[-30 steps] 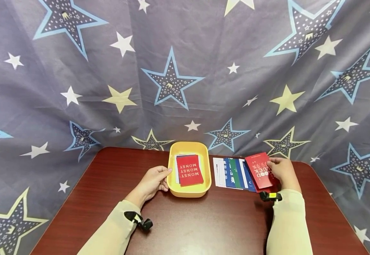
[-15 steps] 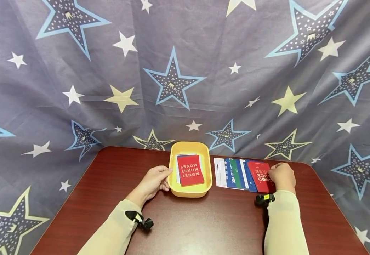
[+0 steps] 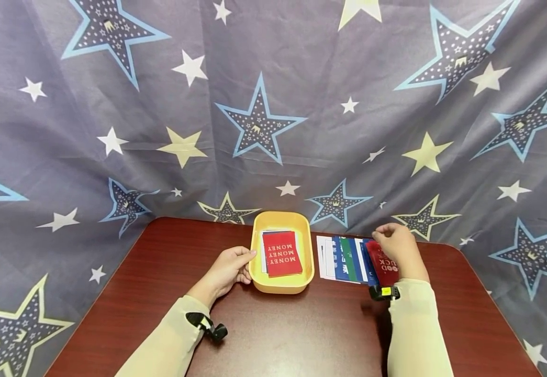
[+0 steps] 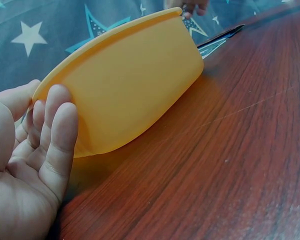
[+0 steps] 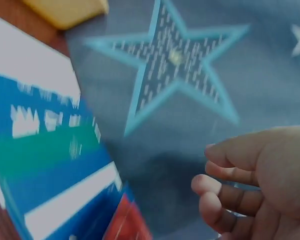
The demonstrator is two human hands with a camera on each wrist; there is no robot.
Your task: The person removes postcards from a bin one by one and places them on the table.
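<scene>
My left hand point(image 3: 226, 269) pinches the left rim of a yellow plastic basin point(image 3: 280, 287), thumb on the rim and fingers against the outer wall. Inside the basin lies a red envelope point(image 3: 282, 254) printed MONEY, on top of white and blue ones. To the right, an overlapping row of white, blue and green cards point(image 3: 346, 262) lies on the table. A red GOOD LUCK envelope point(image 3: 383, 264) tops its right end, partly hidden by my right hand point(image 3: 400, 248). In the right wrist view, that hand's fingers point(image 5: 217, 212) are loosely bent, with nothing between them.
The reddish-brown wooden table point(image 3: 273, 335) ends at a grey star-printed curtain point(image 3: 254, 178) just behind the basin and cards. A black camera point(image 3: 383, 292) is strapped to my right wrist, another camera point(image 3: 209, 327) to the left.
The red GOOD LUCK envelope, lifted in my right hand earlier, now lies on the end of the row. My right hand has moved left over it. The left hand stays at the basin.
</scene>
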